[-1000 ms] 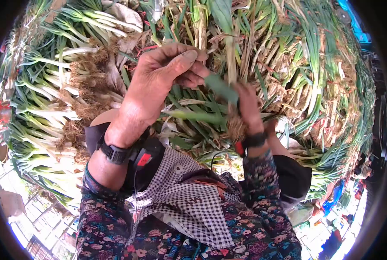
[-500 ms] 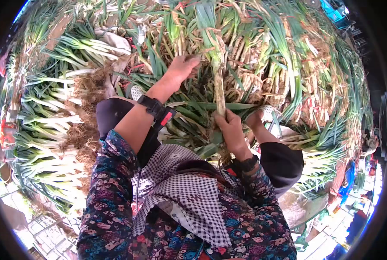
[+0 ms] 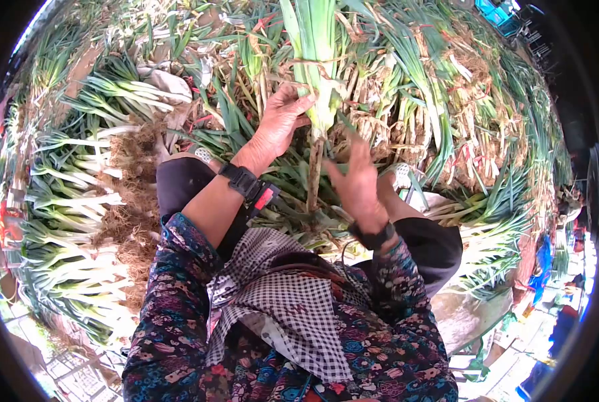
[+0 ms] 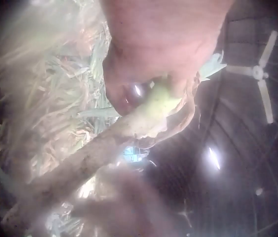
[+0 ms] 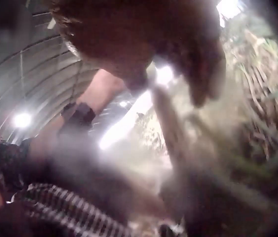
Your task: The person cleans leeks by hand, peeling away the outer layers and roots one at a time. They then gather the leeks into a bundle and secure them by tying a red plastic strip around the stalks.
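One leek (image 3: 323,112) ran down the middle of the scene, its leaf tops cut off at the far edge. Left hand (image 3: 280,122): reached in from the left, thumb and fingers closed about the leek at the base of its green leaves; the fingers behind it were partly hidden. Right hand (image 3: 358,184): just right of the lower, soil-brown stalk, thumb and fingers spread apart, with nothing seen in its hold. It was blurred, so contact with the stalk could not be told; the right wrist view, dark and hazy, did not settle it.

Left wrist view: the stalk slanted below the grip and a curled dry strip (image 4: 190,116) hung beside it. Haze covered the left part; a ceiling fan (image 4: 260,73) showed at right.

The leek's near end was hard to separate from the loose leaves (image 3: 272,175) beneath.

Surroundings: many white-stalked leeks (image 3: 88,197) at left, their brown roots (image 3: 130,224) tangled toward the middle; at far right, a heap of dry-leaved leeks (image 3: 406,110), individual stalks mostly indistinct. Near side: a checked cloth (image 3: 296,305) on the person's front.
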The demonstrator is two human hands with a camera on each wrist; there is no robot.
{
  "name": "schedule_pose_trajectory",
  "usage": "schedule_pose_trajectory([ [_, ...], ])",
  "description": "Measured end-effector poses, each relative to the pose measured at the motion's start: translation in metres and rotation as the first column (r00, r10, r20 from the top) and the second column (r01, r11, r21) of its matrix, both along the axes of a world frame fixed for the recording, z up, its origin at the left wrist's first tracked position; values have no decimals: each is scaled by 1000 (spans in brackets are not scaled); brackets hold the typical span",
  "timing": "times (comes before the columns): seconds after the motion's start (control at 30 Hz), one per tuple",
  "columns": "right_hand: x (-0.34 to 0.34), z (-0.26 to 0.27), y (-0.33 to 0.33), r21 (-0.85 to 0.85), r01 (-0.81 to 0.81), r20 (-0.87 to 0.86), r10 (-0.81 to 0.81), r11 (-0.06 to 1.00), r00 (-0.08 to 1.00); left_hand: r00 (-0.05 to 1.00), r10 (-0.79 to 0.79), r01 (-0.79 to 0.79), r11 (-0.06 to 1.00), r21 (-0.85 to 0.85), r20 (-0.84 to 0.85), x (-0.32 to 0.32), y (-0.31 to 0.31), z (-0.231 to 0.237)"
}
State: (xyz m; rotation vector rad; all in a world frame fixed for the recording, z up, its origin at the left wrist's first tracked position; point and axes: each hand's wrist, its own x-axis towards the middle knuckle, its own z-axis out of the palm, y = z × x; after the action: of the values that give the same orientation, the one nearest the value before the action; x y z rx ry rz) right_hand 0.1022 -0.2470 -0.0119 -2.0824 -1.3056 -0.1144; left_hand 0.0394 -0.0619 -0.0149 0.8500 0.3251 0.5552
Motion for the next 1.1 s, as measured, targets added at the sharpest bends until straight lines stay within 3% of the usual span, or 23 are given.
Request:
schedule_pose_trajectory([
  [0.03,5,31,22,163,-22,82,9,986,997,998,-12,14,999,30,-62,0,1,2],
  [0.13,16,60,67,112,14,50,-20,994,999,999,-32,32,999,-17,-8,3,2,-1],
  [0.27,28,40,78,157,-52,99,37,986,994,989,-54,70,990,-119,139,-2,8,15],
  [0.33,15,23,66,181,-81,168,50,980,984,991,-24,44,987,-155,130,-5,17,12],
  [0.37,6,7,55,124,-174,299,130,977,945,994,55,-34,979,-200,98,-6,19,11],
  [0.4,-1,-22,37,-15,-246,287,240,969,927,988,138,-118,963,-241,66,-6,21,11],
  [0.43,-9,-41,15,-187,-323,97,344,928,934,979,199,-184,957,-223,50,-7,25,6],
  [0.5,-21,-55,-23,-392,-547,-177,523,740,834,977,211,-196,949,-245,37,-12,30,17],
  [0.53,-20,-66,-43,-394,-546,-181,520,739,835,977,210,-195,946,-258,29,-13,33,21],
  [0.6,-11,-85,-69,-577,-592,-373,464,562,804,978,206,-190,954,-231,46,-13,42,18],
  [0.63,-5,-84,-62,-685,-500,-369,340,530,865,974,211,-188,955,-230,80,-13,42,18],
  [0.67,-1,-73,-49,-686,-500,-367,342,528,865,970,213,-183,956,-228,116,-14,42,18],
  [0.7,-1,-52,-31,-381,-486,-566,217,786,795,973,206,-178,956,-233,101,-14,41,16],
  [0.73,-5,-34,-18,-56,-314,-749,168,948,641,973,206,-177,957,-232,106,-12,39,13],
  [0.77,-14,-21,-8,-53,-311,-746,170,949,644,971,178,-136,961,-242,159,-9,37,10],
  [0.83,-39,-8,11,252,-183,-943,284,950,175,959,148,-81,960,-267,241,-4,32,9],
  [0.87,-48,-12,15,255,-179,-942,286,950,177,957,165,-99,959,-266,240,-4,24,15],
  [0.93,-61,-21,20,48,-67,-964,64,997,260,936,-6,84,975,-207,351,-7,16,27],
  [1.0,-58,-13,22,107,-13,-952,107,994,286,941,43,42,969,-243,336,-9,9,40],
  [1.07,-53,7,20,55,-31,-961,62,998,271,949,-33,39,999,-15,312,-10,15,39],
  [1.1,-51,8,17,105,-57,-974,114,993,194,947,-38,47,999,-20,318,-11,18,40],
])
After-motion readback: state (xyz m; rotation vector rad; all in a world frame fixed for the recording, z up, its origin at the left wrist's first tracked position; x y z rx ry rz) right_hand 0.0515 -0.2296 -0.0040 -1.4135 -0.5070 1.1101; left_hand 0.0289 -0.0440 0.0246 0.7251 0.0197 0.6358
